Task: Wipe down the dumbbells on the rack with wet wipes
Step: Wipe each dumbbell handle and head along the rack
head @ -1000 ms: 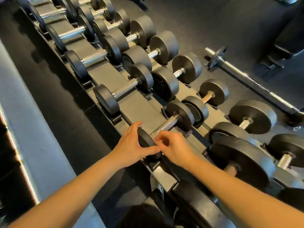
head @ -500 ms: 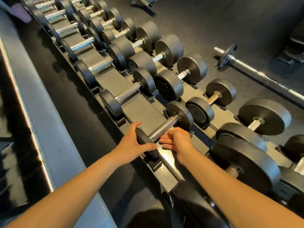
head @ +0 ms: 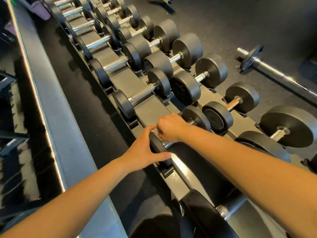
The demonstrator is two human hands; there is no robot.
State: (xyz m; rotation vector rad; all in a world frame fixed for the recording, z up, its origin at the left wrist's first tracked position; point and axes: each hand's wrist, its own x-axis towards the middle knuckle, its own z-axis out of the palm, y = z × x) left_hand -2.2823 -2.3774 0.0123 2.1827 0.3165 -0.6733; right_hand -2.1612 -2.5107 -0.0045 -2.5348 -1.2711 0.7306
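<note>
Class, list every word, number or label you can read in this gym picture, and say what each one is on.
"10": on the near end face of the rust-handled dumbbell, upside down from this view.
Raised marks on the end face of the larger dumbbell behind it: too faint to read.
Nothing else is legible.

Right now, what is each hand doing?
Left hand: grips the near head of the small dumbbell.
Right hand: closed round the wet wipe on that dumbbell's handle.

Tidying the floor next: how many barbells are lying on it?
1: a barbell on the floor to the right of the rack, upper right of the view. Others may lie out of view.
</note>
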